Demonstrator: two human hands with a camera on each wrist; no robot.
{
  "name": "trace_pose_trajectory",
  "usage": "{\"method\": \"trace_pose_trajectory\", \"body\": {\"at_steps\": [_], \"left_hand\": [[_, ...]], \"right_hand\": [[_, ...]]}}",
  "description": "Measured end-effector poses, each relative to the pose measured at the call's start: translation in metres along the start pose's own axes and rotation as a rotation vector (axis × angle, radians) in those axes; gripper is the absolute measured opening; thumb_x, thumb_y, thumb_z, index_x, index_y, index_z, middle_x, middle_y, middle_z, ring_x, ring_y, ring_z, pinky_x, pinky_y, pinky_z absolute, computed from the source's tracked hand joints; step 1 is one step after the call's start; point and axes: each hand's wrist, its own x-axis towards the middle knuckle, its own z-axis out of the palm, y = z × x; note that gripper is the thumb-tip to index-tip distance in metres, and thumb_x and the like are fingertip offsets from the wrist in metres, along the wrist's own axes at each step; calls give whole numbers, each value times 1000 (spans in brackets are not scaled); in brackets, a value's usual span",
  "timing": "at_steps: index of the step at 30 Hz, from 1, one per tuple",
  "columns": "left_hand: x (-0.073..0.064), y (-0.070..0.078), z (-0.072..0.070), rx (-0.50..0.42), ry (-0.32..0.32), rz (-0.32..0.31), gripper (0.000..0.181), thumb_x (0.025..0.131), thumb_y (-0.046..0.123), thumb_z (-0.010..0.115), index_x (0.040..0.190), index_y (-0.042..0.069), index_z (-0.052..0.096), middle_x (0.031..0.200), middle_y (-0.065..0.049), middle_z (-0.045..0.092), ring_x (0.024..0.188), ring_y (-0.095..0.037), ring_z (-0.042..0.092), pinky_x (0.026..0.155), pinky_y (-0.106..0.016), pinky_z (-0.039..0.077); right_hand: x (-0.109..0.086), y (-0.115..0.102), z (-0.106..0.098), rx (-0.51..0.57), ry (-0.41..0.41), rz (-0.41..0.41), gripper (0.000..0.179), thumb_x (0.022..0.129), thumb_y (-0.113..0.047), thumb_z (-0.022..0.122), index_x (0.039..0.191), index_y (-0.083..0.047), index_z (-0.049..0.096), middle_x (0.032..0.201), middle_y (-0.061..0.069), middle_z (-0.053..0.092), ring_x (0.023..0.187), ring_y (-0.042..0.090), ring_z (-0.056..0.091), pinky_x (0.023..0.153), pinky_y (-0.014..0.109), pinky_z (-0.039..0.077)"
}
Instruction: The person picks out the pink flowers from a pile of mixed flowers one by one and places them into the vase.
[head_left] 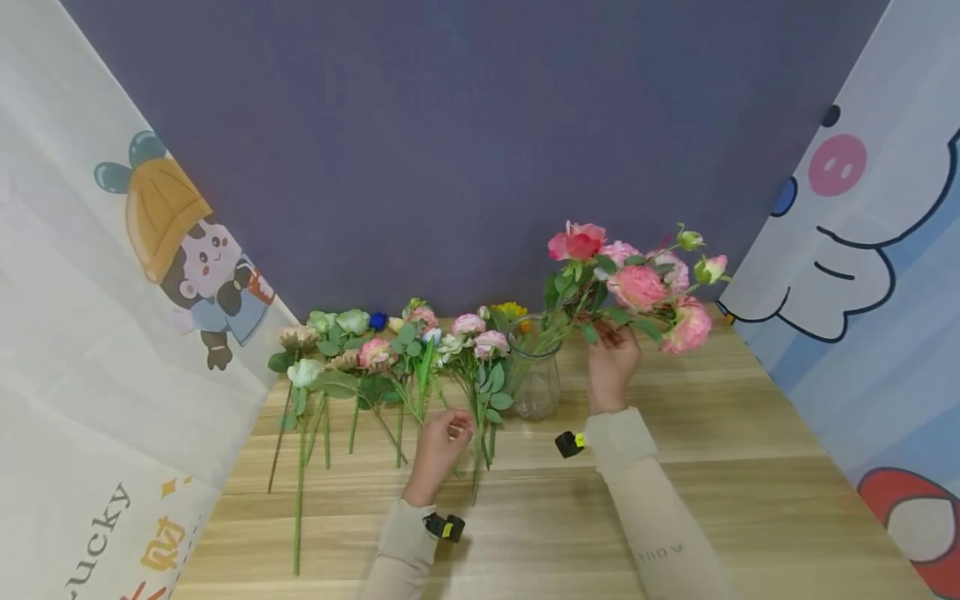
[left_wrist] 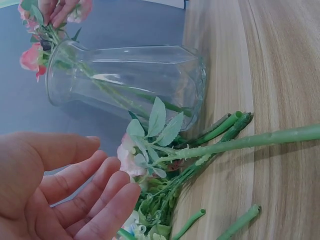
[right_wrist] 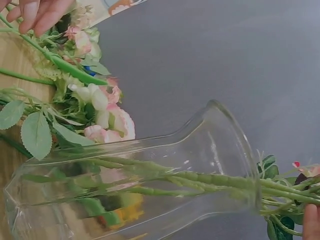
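A clear glass vase [head_left: 534,383] stands upright on the wooden table, its mouth flared. Pink artificial flowers [head_left: 637,287] lean out to the right over its rim, their green stems [right_wrist: 200,181] running down inside the glass. Just beyond the rim, my right hand [head_left: 613,367] pinches these stems below the blooms; leaves partly hide its fingertips. My left hand [head_left: 444,442] hovers over the cut ends of the flowers lying left of the vase. Its fingers [left_wrist: 82,200] are loosely bent with nothing between them.
Several loose flowers lie in a row left of the vase, among them a white rose [head_left: 305,372], a blue flower [head_left: 377,321] and pink blooms [head_left: 491,343]. A yellow flower [head_left: 510,311] lies behind the vase. A dark panel [head_left: 480,150] rises along the table's back edge.
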Motion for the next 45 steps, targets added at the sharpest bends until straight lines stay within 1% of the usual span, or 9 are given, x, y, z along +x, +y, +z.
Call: {"method": "trace_pose_trajectory", "body": {"at_steps": [5,11,16,21,27,35,39,42,45], "left_hand": [[0,1,0,9,-2,-9,12,85,5,66,96,-1,68,85,-8,68,71,-18,62,65,-25,50],[0,-1,1,11,-8,-5,12,85,4,65,96,-1,68,85,-8,68,70,-17,61,62,-25,49],[-2,-1,2,25,-10,4,13,84,3,65,96,0,67,85,-8,68,69,-16,61,60,-24,50],[-2,-1,3,32,-7,-10,13,85,5,65,96,0,67,85,-7,68,69,-16,61,59,-24,50],[-3,-3,5,25,-12,-17,13,86,7,66,97,0,68,85,-7,68,69,-16,61,60,-24,50],[-5,-5,5,0,-14,-16,14,85,6,66,97,-1,67,84,-9,68,69,-18,61,60,-24,50],[-5,-6,5,-2,-10,-12,15,84,3,66,98,-2,67,84,-9,68,68,-18,62,59,-25,50],[-5,-9,6,3,-3,-10,16,83,1,66,98,-2,66,82,-9,68,67,-18,62,59,-25,50],[-5,-11,8,12,-1,-10,16,82,1,66,98,-2,66,81,-8,69,66,-17,63,59,-25,50]], "right_hand": [[-1,2,1,-74,-18,-4,30,76,23,59,75,-7,57,71,-1,59,68,8,59,65,18,52],[0,7,3,-93,-31,-3,33,75,23,57,72,-10,57,69,-3,60,65,7,58,62,17,52],[0,8,3,-136,-49,9,26,77,20,58,75,-6,57,70,-4,59,66,7,57,62,16,50],[-1,9,2,-181,-76,27,19,78,17,61,79,-2,59,72,-3,59,65,6,57,63,16,50],[-2,13,2,-188,-78,30,17,78,15,62,78,-1,59,69,-3,59,62,4,55,62,19,50],[2,20,3,-166,-82,35,28,75,20,62,76,-7,56,71,-2,60,66,10,58,63,17,50],[3,23,4,-170,-98,36,31,73,22,61,75,-8,56,69,-5,59,64,6,58,63,15,49],[2,22,4,-177,-113,49,26,73,23,60,76,-3,57,67,-8,59,63,3,56,62,13,48],[-2,14,6,-196,-134,44,15,74,22,60,79,8,56,66,-7,58,62,2,55,61,12,47]]}}
